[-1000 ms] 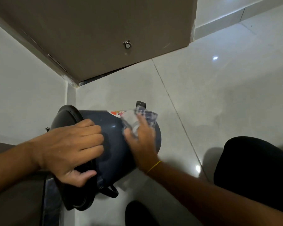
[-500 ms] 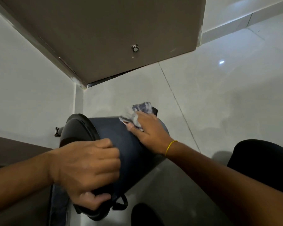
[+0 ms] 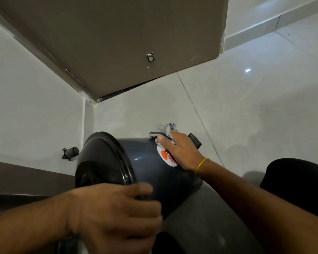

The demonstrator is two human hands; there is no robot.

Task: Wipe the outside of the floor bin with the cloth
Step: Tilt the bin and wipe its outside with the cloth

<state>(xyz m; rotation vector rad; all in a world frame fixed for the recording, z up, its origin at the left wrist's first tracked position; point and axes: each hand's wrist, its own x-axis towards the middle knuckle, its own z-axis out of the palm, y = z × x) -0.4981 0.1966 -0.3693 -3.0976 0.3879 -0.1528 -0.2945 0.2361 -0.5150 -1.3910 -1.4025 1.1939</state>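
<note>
The dark blue floor bin (image 3: pixel 147 167) lies tipped on its side on the tiled floor, its black lid rim (image 3: pixel 117 154) facing left toward me. A white sticker with orange print (image 3: pixel 165 158) shows on its upper side. My right hand (image 3: pixel 180 151) presses a checked cloth (image 3: pixel 166 132) against the bin's far end, near the black pedal (image 3: pixel 195 140). My left hand (image 3: pixel 117 215) grips the bin's near side by the lid; its fingers curl around the edge and look blurred.
A brown door (image 3: pixel 117 43) with a small stopper knob (image 3: pixel 150 57) stands behind, next to a white wall on the left. A black door stop (image 3: pixel 70 153) sits on the wall. My dark-clothed knee (image 3: pixel 297 186) is at right. Glossy tiles stretch to the right.
The bin has rolled so that the sticker shows beside my right hand. My right hand slid the cloth toward the bin's far end. My left hand shifted lower along the bin's near side.
</note>
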